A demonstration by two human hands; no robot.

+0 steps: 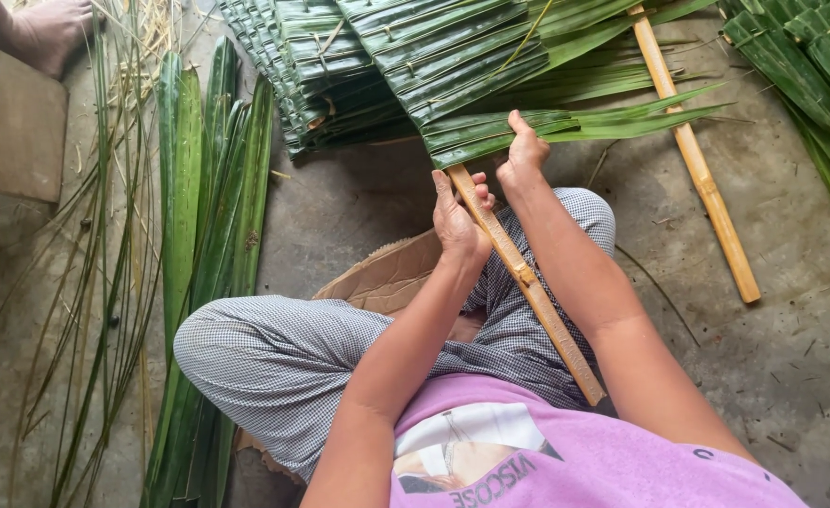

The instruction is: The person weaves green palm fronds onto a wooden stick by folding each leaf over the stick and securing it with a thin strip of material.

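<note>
A folded green palm leaf point(490, 134) lies across the upper end of a bamboo slat point(518, 273), just in front of the seated person's knees. The slat runs at a slant from the leaf down over the checked trousers point(283, 357) to a spot close by the pink shirt point(566, 461). The left hand point(457, 226) is curled around the slat near its top, fingers closed on it, thumb side against the wood. The right hand point(520, 155) sits just above, thumb raised and fingers pressed down on the folded leaf where it wraps the slat; it has the leaf pinned rather than fully gripped.

Beyond the hands, finished rows of stitched leaves point(415, 56) overlap like shingles and reach the top edge of the view. A second bamboo slat point(697, 169) lies free on the concrete floor point(791, 348) to the right, well apart from the hands, with bare floor around its lower end. More woven leaf panels point(810, 66) fill the top right corner.

To the left, a bundle of long loose leaves point(199, 235) stretches along the floor beside the bent knee, with thin dry strips point(104, 235) further out. A flattened piece of brown cardboard point(387, 277) shows under the legs, plain and unmarked. Another brown board point(10, 132) lies at the far left, and another person's bare foot point(53, 28) rests at its upper edge
</note>
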